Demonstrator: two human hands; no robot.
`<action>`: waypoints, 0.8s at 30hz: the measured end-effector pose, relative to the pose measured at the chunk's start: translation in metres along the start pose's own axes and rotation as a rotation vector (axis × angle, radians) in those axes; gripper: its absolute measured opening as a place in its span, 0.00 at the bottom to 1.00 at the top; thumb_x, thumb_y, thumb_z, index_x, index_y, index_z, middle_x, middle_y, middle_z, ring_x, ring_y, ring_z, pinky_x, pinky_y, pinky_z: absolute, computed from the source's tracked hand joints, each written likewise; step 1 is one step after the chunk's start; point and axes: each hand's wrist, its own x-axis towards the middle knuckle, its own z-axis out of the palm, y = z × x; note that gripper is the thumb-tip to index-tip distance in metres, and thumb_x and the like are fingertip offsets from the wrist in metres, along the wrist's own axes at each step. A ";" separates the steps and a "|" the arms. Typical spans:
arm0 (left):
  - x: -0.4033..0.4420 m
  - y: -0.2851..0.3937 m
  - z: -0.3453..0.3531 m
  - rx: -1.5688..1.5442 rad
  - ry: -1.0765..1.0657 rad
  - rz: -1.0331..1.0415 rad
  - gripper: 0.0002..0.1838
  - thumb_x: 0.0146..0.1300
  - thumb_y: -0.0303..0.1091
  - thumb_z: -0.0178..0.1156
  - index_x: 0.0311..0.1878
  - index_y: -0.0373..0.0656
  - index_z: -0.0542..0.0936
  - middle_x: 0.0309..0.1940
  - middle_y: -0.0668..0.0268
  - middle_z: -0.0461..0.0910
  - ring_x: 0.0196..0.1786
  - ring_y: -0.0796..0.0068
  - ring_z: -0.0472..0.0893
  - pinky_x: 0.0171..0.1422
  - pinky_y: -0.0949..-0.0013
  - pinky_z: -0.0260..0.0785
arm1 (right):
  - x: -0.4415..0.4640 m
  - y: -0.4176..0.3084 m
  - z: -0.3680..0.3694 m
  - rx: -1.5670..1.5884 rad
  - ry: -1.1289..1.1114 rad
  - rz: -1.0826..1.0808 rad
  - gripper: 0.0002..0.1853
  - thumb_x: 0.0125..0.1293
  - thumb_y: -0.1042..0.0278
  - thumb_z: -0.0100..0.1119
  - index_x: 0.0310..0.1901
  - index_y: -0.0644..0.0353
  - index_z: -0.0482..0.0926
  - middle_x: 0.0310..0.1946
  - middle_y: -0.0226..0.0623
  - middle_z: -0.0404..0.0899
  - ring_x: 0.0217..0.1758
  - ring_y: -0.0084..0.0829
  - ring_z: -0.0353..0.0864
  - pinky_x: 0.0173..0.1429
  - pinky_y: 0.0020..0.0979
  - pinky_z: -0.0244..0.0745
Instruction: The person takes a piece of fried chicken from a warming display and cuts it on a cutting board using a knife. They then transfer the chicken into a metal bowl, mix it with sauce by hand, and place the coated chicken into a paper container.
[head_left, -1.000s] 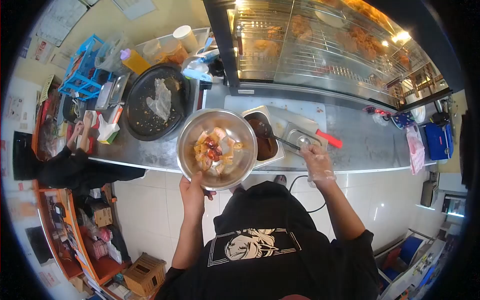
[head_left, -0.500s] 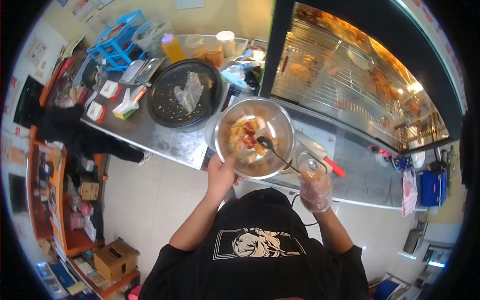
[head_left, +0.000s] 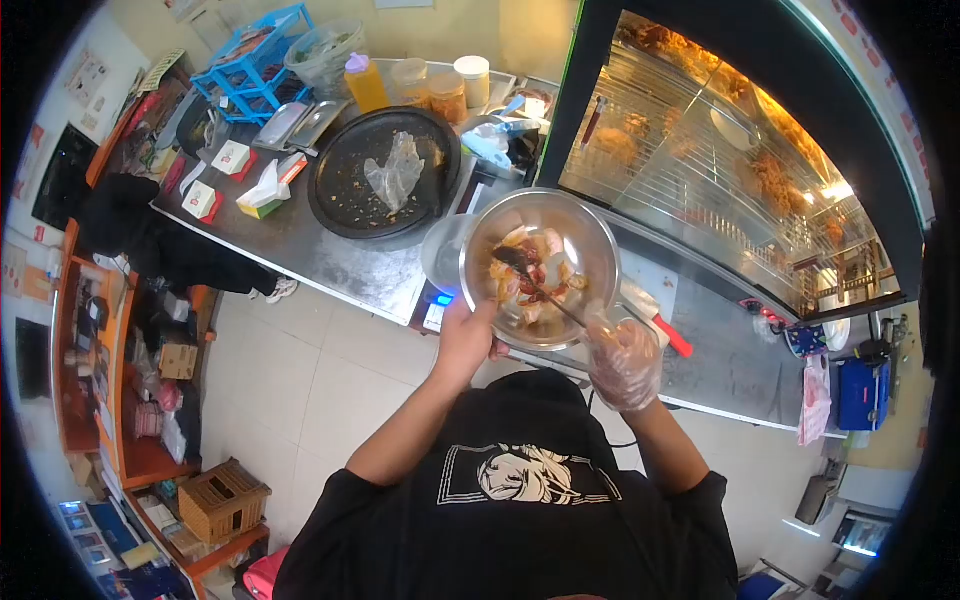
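The left hand [head_left: 468,338] grips the near-left rim of the steel bowl [head_left: 597,245], right of the black tray [head_left: 345,195]. The gloved right hand [head_left: 622,362] clasps a dark ladle [head_left: 510,257] among food pieces [head_left: 551,268] inside.

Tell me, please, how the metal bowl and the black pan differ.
The metal bowl is shiny silver; the pan is dull black. The left hand holds the bowl, while the pan rests on the counter. The bowl contains food with a spoon in it; the pan has clear plastic in it. Both are round.
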 end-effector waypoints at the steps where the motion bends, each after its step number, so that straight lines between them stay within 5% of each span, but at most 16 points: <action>1: -0.002 0.000 0.000 0.000 0.003 -0.007 0.14 0.73 0.32 0.50 0.55 0.33 0.73 0.32 0.56 0.82 0.15 0.72 0.77 0.12 0.74 0.66 | 0.005 0.000 0.002 0.012 -0.036 -0.009 0.17 0.52 0.70 0.67 0.46 0.51 0.81 0.24 0.32 0.74 0.27 0.37 0.76 0.30 0.42 0.70; 14: -0.012 0.001 -0.001 0.058 0.036 -0.036 0.14 0.72 0.30 0.49 0.55 0.31 0.72 0.31 0.56 0.82 0.15 0.73 0.77 0.12 0.74 0.65 | -0.005 0.014 -0.001 -0.054 -0.142 0.091 0.25 0.51 0.73 0.65 0.55 0.51 0.80 0.27 0.34 0.75 0.31 0.38 0.77 0.33 0.40 0.72; 20: -0.012 -0.003 -0.005 0.082 0.010 -0.052 0.16 0.72 0.31 0.49 0.57 0.30 0.72 0.35 0.54 0.83 0.15 0.73 0.77 0.12 0.74 0.65 | -0.011 0.019 -0.007 0.042 0.002 0.122 0.14 0.53 0.74 0.66 0.43 0.51 0.82 0.27 0.39 0.77 0.30 0.43 0.79 0.31 0.44 0.72; 23: -0.018 -0.001 -0.003 0.085 0.074 -0.056 0.14 0.71 0.33 0.52 0.53 0.32 0.72 0.32 0.55 0.82 0.15 0.72 0.77 0.13 0.73 0.66 | -0.017 0.025 -0.008 0.119 0.175 0.174 0.07 0.60 0.72 0.65 0.41 0.53 0.82 0.25 0.35 0.75 0.29 0.36 0.79 0.30 0.41 0.72; 24: -0.019 0.001 -0.001 0.084 0.099 -0.055 0.14 0.71 0.33 0.53 0.52 0.33 0.72 0.30 0.56 0.81 0.16 0.72 0.77 0.14 0.73 0.67 | -0.018 0.025 -0.009 0.272 0.191 0.352 0.06 0.62 0.70 0.65 0.41 0.53 0.81 0.24 0.33 0.75 0.28 0.33 0.77 0.31 0.38 0.71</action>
